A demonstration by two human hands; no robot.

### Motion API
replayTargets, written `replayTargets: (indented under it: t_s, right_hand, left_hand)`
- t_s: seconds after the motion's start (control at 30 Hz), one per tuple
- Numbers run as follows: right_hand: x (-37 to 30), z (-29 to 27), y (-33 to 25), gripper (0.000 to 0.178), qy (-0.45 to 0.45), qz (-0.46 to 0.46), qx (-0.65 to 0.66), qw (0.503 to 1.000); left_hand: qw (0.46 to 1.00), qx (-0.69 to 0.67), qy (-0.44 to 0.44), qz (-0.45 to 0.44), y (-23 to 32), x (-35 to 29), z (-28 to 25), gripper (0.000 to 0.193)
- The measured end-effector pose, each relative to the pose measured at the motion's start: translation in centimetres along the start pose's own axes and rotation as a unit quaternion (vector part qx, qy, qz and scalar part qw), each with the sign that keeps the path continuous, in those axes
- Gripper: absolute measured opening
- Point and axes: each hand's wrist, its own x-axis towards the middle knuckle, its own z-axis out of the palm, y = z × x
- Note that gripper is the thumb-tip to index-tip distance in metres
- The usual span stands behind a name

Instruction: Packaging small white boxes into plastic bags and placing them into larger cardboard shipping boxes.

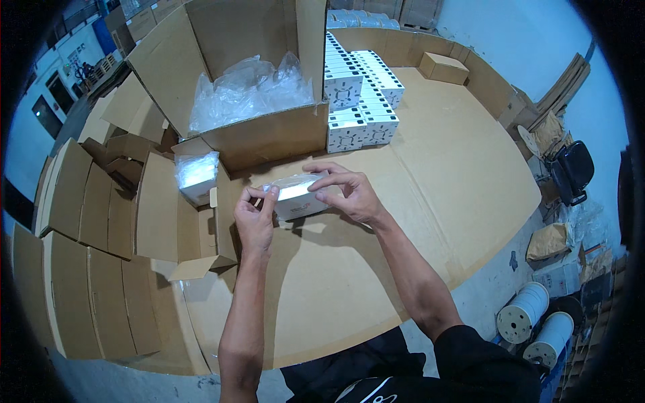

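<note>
The left hand [255, 218] and right hand [349, 196] both pinch a white box [299, 207] in clear plastic [293, 181], at three o'clock from the small open carton [188, 232], seven o'clock from the stacked boxes [344, 88]

Tabletop [463, 174] passable rightward — small carton [158, 208] obstructs left, stacked boxes [371, 101] ahead.

nothing legible, faint print [308, 206], white box [289, 209]

Bags [255, 91] lie in the carton [275, 138]; before it, one box [297, 206]; to its right, stacked boxes [344, 91].
</note>
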Motion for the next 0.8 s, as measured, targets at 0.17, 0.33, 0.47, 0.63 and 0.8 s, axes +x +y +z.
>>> replayTargets:
  t_s: [0.17, 0.33, 0.47, 0.63, 0.8]
  right_hand:
    - [0.2, 0.8, -1.5, 0.029, -0.002, 0.129, -0.014, 0.992]
    - [-0.2, 0.5, -0.4, 0.032, 0.021, 0.144, -0.040, 0.989]
    - [0.1, 0.6, -0.7, 0.031, 0.013, 0.144, -0.025, 0.989]
    - [0.4, 0.2, -0.2, 0.030, 0.014, 0.129, 0.004, 0.991]
    - [0.4, 0.4, -0.3, 0.029, 0.016, 0.125, 0.003, 0.992]
  left_hand:
    - [1.000, -0.003, -0.004, -0.002, -0.2, 0.0, -0.3, 0.022]
    - [0.999, 0.037, 0.004, -0.039, 0.5, -0.4, 0.6, 0.021]
    - [0.918, 0.212, 0.024, 0.333, 2.0, -1.0, 1.0, 0.020]
    - [0.775, 0.438, -0.123, 0.438, 2.3, -1.4, 1.9, 0.037]
    - [0.874, 0.344, -0.106, 0.326, 1.5, -1.2, 2.0, 0.036]
